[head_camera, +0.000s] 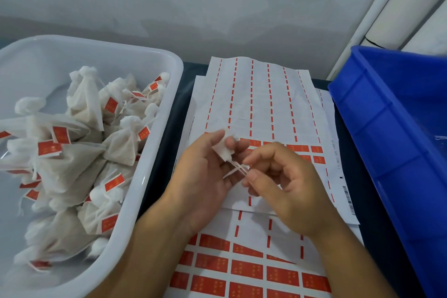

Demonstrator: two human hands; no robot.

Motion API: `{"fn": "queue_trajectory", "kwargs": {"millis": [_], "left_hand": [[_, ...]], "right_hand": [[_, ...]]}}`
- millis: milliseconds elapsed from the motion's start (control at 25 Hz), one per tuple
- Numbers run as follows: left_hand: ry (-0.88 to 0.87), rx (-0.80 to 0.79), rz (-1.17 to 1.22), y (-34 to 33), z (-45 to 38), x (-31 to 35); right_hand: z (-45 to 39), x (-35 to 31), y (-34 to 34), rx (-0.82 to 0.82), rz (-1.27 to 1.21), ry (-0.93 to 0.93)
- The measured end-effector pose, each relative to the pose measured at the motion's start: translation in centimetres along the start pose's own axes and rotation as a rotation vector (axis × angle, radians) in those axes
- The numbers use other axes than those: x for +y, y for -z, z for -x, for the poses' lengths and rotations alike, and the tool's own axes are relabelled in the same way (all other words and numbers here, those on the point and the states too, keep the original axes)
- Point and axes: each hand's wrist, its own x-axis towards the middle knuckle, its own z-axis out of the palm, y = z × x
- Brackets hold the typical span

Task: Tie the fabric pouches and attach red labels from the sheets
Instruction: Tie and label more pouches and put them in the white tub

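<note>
Nearest the camera, a label sheet (251, 271) lies flat on the worktop (169, 128), with rows of red labels (246, 270) remaining on its lower part. Above it, both hands meet over a second, mostly stripped label sheet (261, 104). Left hand (205, 176) holds a small white fabric pouch (223, 149), its thumb and fingers (238, 145) curled round the pouch body. Right hand (283, 184) pinches the thin white drawstrings (238, 168) that run out from the pouch, thumb and index finger closed on them. At the left, a white plastic tray (154, 128) contains a pile of finished pouches (79, 143), tied and carrying red tags. At the right stands a blue plastic bin (396, 143), just beside the sheets.
</note>
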Motion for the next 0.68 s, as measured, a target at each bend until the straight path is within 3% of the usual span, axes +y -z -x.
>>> {"fn": "queue_trajectory", "kwargs": {"millis": [200, 320, 360, 480, 680], "left_hand": [[-0.074, 0.102, -0.348, -0.4, 0.0, 0.2], [-0.144, 0.086, -0.807, -0.5, 0.4, -0.4], [-0.161, 0.038, -0.940, -0.3, 0.6, -0.6], [-0.281, -0.078, -1.046, -0.1, 0.8, -1.0], [-0.504, -0.077, -1.312, -0.3, 0.4, -2.1]], "right_hand": [[-0.8, 0.5, 0.7, 0.169, -0.461, -0.271], [-0.9, 0.6, 1.0, 0.226, -0.641, -0.292], [-0.9, 0.7, 1.0, 0.228, -0.593, -0.247], [-0.7, 0.7, 1.0, 0.247, -0.315, -0.038], [-0.2, 0.8, 1.1, 0.197, 0.022, 0.184]]}}
